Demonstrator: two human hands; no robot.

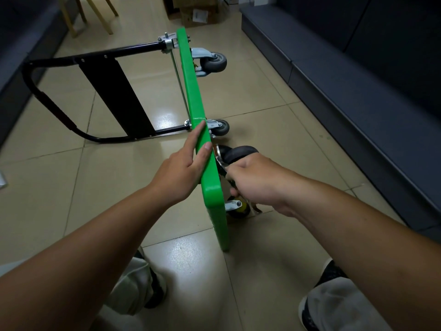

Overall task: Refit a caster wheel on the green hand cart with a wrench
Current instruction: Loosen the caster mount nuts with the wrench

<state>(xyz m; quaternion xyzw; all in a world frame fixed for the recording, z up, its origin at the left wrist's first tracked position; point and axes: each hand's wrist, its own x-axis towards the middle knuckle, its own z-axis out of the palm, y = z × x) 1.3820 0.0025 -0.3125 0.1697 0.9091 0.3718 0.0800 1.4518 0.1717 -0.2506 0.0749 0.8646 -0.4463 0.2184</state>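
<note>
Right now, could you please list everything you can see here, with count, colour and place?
cart: one, green deck, stood on edge on the floor
handle: one, black, lying left of the deck
wheels: four, grey to black, right of the deck
wrench: one, silver, mostly hidden in the right hand
chair: one, wooden, far left, legs only
box: one, brown, far end
bench: one, dark grey, along the right
floor: beige tiles
left hand: flat on the deck's top edge
right hand: grips the wrench by the near wheels
</note>
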